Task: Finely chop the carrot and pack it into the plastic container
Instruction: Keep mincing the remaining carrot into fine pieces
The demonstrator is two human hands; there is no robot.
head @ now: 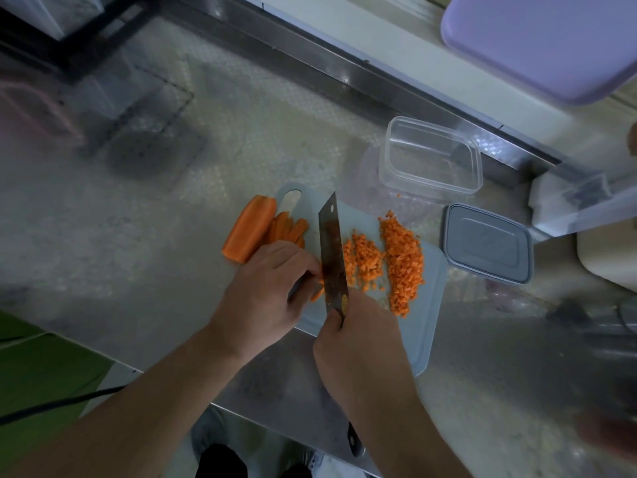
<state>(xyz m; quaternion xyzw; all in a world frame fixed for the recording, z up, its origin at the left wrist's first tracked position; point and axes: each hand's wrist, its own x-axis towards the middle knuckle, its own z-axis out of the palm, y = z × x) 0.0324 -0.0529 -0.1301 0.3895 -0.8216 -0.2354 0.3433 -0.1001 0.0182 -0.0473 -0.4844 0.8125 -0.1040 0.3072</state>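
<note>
A pale cutting board (pixel 427 326) lies on the steel counter. My right hand (pixel 358 334) grips a cleaver (pixel 332 250), its blade edge-down on the board. My left hand (pixel 267 291) holds carrot strips (pixel 316 294) with curled fingers against the blade's left side. Right of the blade lies a heap of finely chopped carrot (pixel 401 260). A large carrot piece (pixel 250 227) and several carrot sticks (pixel 287 229) lie at the board's far left end. An empty clear plastic container (pixel 431 155) stands beyond the board. Its grey lid (pixel 487 243) lies to the board's right.
A purple tray (pixel 541 43) sits on the raised ledge at the back right. A steel rail (pixel 344 70) runs along the counter's far side. The counter's front edge (pixel 269 426) is below my arms. A pale object (pixel 606 257) lies at the right edge.
</note>
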